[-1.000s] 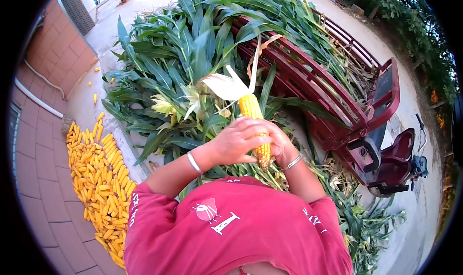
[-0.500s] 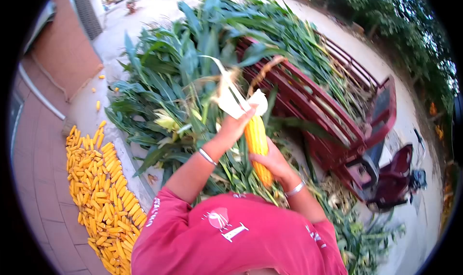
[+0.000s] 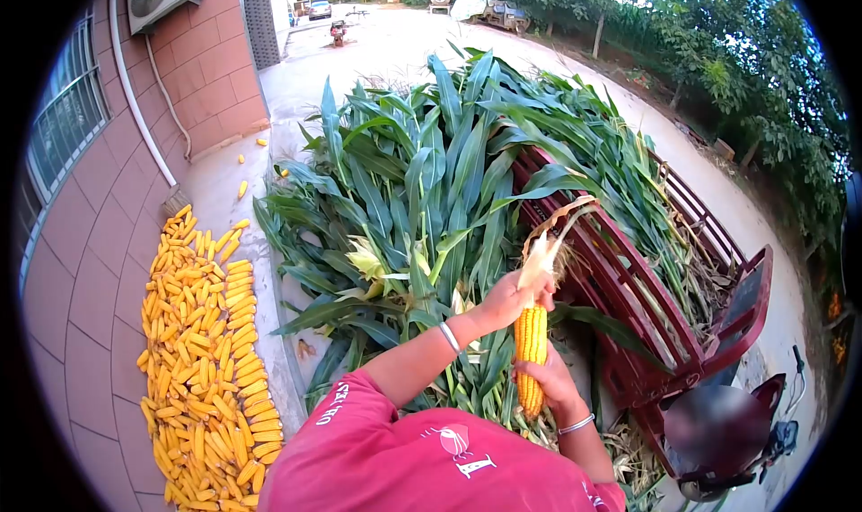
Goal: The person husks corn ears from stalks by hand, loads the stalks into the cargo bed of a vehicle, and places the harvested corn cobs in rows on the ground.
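Observation:
A yellow corn cob (image 3: 532,332) is held nearly upright in front of my chest, its kernels bare. My left hand (image 3: 512,302) is closed around the pale husk (image 3: 540,259) gathered at the cob's upper end. Lower down, my right hand (image 3: 550,379) wraps the cob near its tip. The loose husk ends stick up above my left fingers. Green corn stalks (image 3: 449,180) lie heaped just beyond my hands, with a partly husked ear (image 3: 366,259) among them.
At the left, many bare cobs (image 3: 202,359) lie piled along a tiled wall (image 3: 94,332). A dark red cargo tricycle (image 3: 628,283), loaded with stalks, stands at the right. Trees (image 3: 727,72) line the far side of the pale concrete yard (image 3: 377,41).
My view has tilted up and turned left. The peeled husk is now bunched in my left hand above the cob, where before it spread to both sides. My right hand still grips the cob.

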Motion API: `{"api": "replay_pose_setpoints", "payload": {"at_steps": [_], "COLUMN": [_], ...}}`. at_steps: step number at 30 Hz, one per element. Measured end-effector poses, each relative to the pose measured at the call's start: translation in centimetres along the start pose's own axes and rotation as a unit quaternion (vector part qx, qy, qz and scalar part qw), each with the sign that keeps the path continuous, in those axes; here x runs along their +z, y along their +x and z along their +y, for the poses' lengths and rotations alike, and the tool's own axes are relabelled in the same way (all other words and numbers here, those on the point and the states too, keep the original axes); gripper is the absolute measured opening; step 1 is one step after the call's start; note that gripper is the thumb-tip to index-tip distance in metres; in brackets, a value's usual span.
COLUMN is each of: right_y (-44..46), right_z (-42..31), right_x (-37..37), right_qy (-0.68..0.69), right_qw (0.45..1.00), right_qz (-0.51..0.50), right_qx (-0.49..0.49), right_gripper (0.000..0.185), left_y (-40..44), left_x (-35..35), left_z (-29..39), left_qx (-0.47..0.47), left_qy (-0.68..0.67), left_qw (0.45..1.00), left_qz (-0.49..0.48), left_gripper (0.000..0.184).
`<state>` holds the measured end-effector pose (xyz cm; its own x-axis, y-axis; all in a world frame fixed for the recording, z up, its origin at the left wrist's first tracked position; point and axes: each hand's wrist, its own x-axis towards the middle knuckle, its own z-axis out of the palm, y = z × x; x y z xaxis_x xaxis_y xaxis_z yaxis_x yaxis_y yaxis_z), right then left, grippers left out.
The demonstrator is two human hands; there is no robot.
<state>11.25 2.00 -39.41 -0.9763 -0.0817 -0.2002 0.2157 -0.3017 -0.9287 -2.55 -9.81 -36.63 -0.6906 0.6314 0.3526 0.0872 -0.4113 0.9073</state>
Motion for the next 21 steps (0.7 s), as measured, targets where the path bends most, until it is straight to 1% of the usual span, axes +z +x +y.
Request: {"api": "replay_pose_setpoints", "payload": {"at_steps": [1, 2, 4, 5, 6, 7, 8, 9, 11, 12, 13, 14, 15, 16, 17, 18, 20, 21], "right_y": [0.1, 0.0, -0.3, -0.4, -0.4, -0.2, 0.3, 0.7, 0.7, 0.6, 0.5, 0.2, 0.3, 0.7, 0.6, 0.7, -0.1, -0.3], "right_z": [-0.1, 0.0, 0.2, 0.2, 0.4, 0.8, 1.2, 1.3, 0.9, 0.6, 0.4, 0.5, 0.8, 1.0, 0.9, 0.8, -0.3, -0.9], "right_x": [0.1, 0.3, 0.8, 1.2, 1.7, 2.3, 2.8, 3.1, 3.1, 3.0, 2.7, 2.5, 2.3, 2.4, 2.7, 2.3, 1.0, 0.3], "right_qy": [-0.001, -0.012, -0.023, 0.104, 0.231, 0.287, 0.358, 0.391, 0.429, 0.436, 0.433, 0.432, 0.467, 0.497, 0.503, 0.481, 0.388, 0.302], "right_qw": [1.000, 1.000, 1.000, 0.994, 0.971, 0.954, 0.928, 0.914, 0.892, 0.886, 0.882, 0.877, 0.850, 0.819, 0.817, 0.831, 0.883, 0.921], "right_qz": [-0.001, -0.003, -0.006, -0.031, -0.054, -0.082, -0.099, -0.112, -0.141, -0.161, -0.185, -0.207, -0.241, -0.283, -0.275, -0.273, -0.258, -0.239], "right_qx": [0.000, 0.004, 0.009, 0.015, 0.020, -0.006, -0.008, -0.008, -0.014, -0.017, -0.026, -0.037, -0.043, -0.047, -0.056, -0.054, -0.050, -0.059], "right_gripper": [0.043, 0.044, 0.046, 0.048, 0.051, 0.055, 0.056, 0.057, 0.059, 0.060, 0.061, 0.062, 0.060, 0.059, 0.059, 0.063, 0.063, 0.062], "left_y": [0.3, 0.4, 0.9, 1.1, 1.8, 2.6, 3.2, 3.8, 4.5, 4.8, 4.5, 4.2, 4.0, 4.0, 4.0, 4.1, 3.7, 3.4], "left_x": [-0.1, 0.6, 0.2, 0.8, 0.7, 0.3, 0.2, 0.2, 0.6, 0.5, 1.4, 2.0, 2.0, 2.4, 2.8, 3.0, 2.6, 2.7], "left_z": [0.4, 1.2, 0.6, 1.8, 2.0, 1.9, 1.7, 2.0, 3.2, 3.2, 4.4, 4.6, 4.7, 5.0, 5.3, 5.6, 5.9, 6.3], "left_qx": [-0.005, -0.017, -0.012, -0.004, -0.011, -0.004, -0.001, 0.006, 0.016, 0.018, 0.010, 0.026, -0.004, -0.007, -0.009, -0.006, -0.014, -0.014], "left_qy": [-0.052, -0.137, -0.282, -0.321, -0.376, -0.402, -0.431, -0.461, -0.465, -0.519, -0.538, -0.542, -0.664, -0.684, -0.690, -0.693, -0.701, -0.703], "left_qw": [0.998, 0.987, 0.954, 0.938, 0.917, 0.904, 0.889, 0.873, 0.873, 0.849, 0.834, 0.835, 0.747, 0.730, 0.724, 0.720, 0.711, 0.710], "left_qz": [0.025, 0.084, 0.100, 0.131, 0.136, 0.146, 0.157, 0.157, 0.145, 0.103, 0.122, 0.090, 0.020, 0.005, -0.010, -0.029, -0.047, -0.043], "left_gripper": [0.034, 0.038, 0.038, 0.038, 0.038, 0.038, 0.037, 0.039, 0.041, 0.040, 0.039, 0.038, 0.035, 0.032, 0.031, 0.030, 0.028, 0.028]}}
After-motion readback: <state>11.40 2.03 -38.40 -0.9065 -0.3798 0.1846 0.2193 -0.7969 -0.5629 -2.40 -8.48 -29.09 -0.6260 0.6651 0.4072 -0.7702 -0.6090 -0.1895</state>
